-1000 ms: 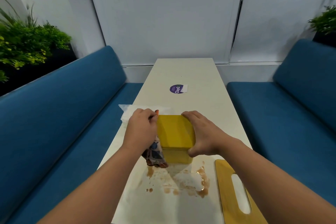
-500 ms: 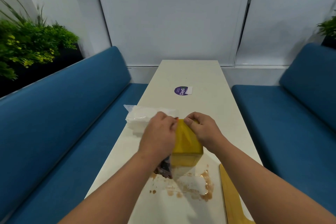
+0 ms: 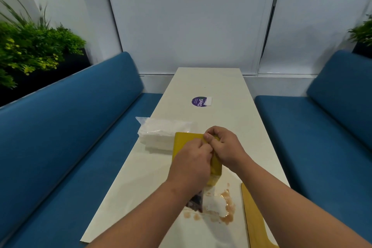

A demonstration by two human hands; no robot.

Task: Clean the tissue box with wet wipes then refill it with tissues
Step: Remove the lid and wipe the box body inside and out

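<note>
The yellow tissue box [image 3: 182, 144] stands on the white table [image 3: 211, 86], mostly covered by both hands. My left hand [image 3: 191, 164] lies over the box with curled fingers and grips a dark patterned wet wipes pack [image 3: 195, 203], whose lower end pokes out under my wrist. My right hand [image 3: 224, 147] is at the box's far right top, thumb and fingertips pinching right against my left fingers. What they pinch is hidden. A clear plastic pack of white tissues [image 3: 161, 135] lies touching the box's left side.
Brown spill stains [image 3: 227, 205] mark the table just in front of the box. The yellow lid with a slot [image 3: 254, 217] lies at the near right edge. A purple sticker [image 3: 199, 101] sits farther up. Blue benches [image 3: 70, 127] flank the table.
My left hand slid right across the box top, carrying the dark pack with it. My right hand left the box's right side and came up to meet the left fingers.
</note>
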